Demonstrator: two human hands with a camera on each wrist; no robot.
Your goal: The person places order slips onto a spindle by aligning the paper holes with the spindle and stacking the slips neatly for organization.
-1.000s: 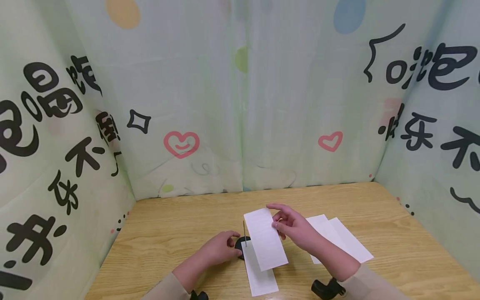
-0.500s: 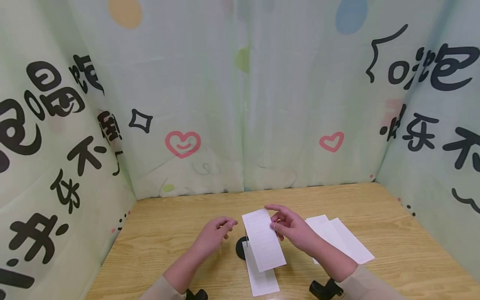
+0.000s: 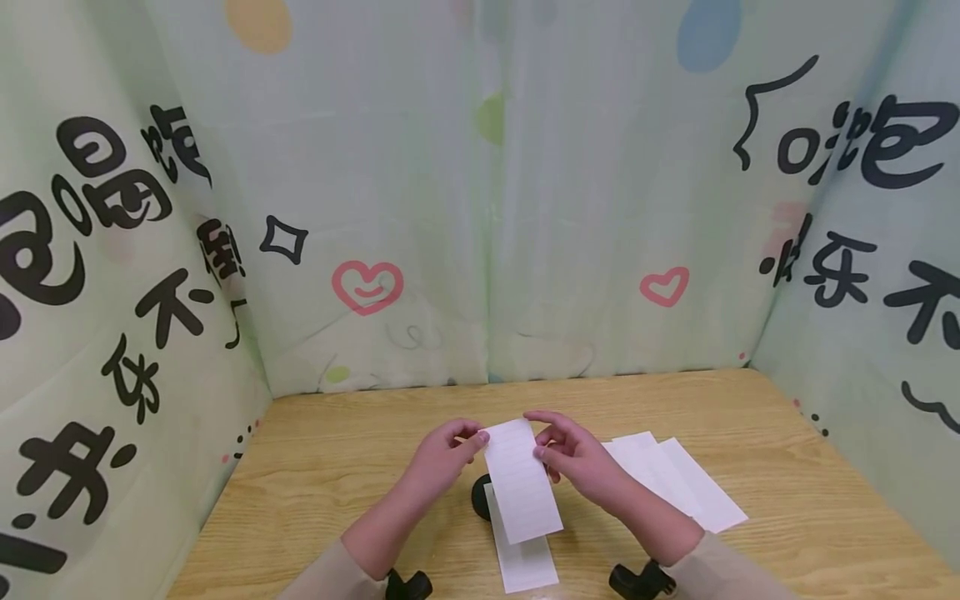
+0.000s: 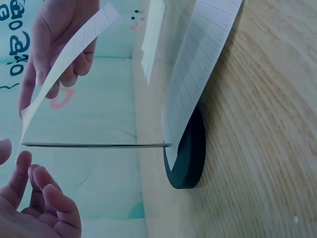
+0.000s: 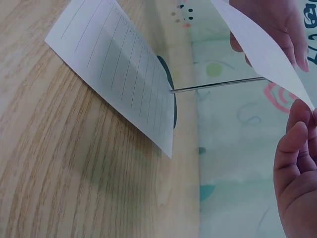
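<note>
A paper slip [image 3: 522,487], ruled with lines, is held raised between both hands. The left hand [image 3: 442,454] pinches its upper left corner between thumb and index finger. At its right edge, the right hand [image 3: 581,457] grips with thumb and fingers, the index finger reaching along the top. Below stands a bill spike with a round black base [image 3: 480,498] and a thin upright metal rod [image 4: 94,145]. The rod's tip meets the raised slip near its far end in the left wrist view. Another lined slip [image 3: 528,571] lies on the base, the rod passing through its far end.
White paper sheets [image 3: 701,487] overlap on the wooden table [image 3: 337,475] to the right, partly behind the right forearm. Printed curtains [image 3: 420,208] enclose the table at the back and both sides. Black camera mounts [image 3: 641,579] sit at the wrists.
The left hand has let go of the spike's base, risen, and taken the slip's upper left corner. The right hand and slip have shifted slightly left.
</note>
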